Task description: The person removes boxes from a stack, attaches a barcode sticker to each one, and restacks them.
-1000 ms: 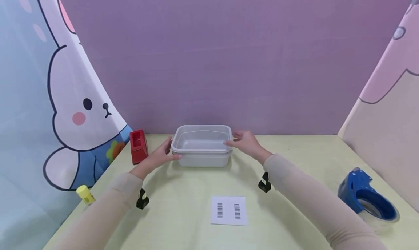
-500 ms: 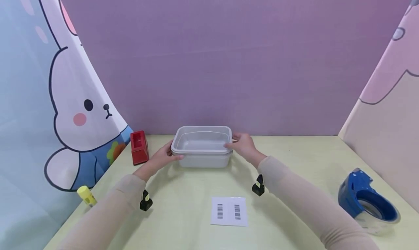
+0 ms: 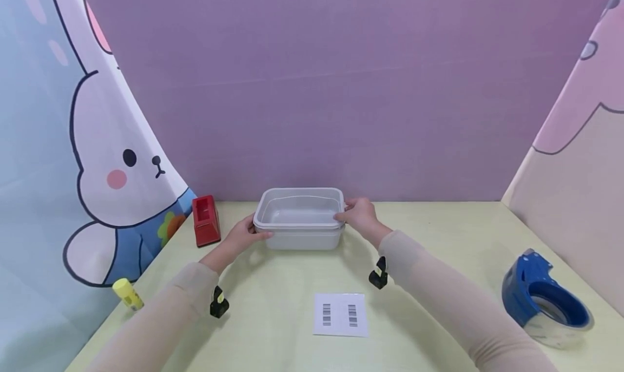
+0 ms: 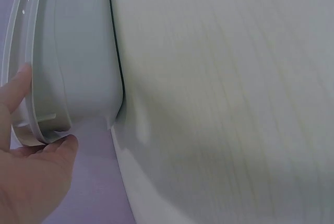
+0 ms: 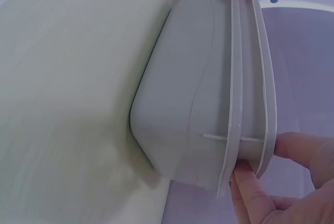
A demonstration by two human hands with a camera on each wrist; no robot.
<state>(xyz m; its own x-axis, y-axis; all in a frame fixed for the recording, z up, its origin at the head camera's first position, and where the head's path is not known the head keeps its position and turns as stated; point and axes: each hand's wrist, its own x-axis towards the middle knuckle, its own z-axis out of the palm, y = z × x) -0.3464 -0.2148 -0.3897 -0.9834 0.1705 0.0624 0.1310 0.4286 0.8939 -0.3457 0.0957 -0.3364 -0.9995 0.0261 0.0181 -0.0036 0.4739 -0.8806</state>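
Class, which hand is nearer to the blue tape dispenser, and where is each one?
Right. The right hand holds the stacked tubs at their right end, left of and farther back than the blue tape dispenser; the left hand holds their left end, farther off.

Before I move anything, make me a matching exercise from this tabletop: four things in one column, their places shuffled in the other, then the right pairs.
Things
1. nested tubs
2. barcode sheet
3. blue tape dispenser
4. red block

Places
A. at the right-hand side of the table
B. left of the tubs, close to the left hand
C. held at one end by the left hand, at the other by the right hand
D. lying flat, below the tubs in the head view

Pairs: 1-C, 2-D, 3-A, 4-B
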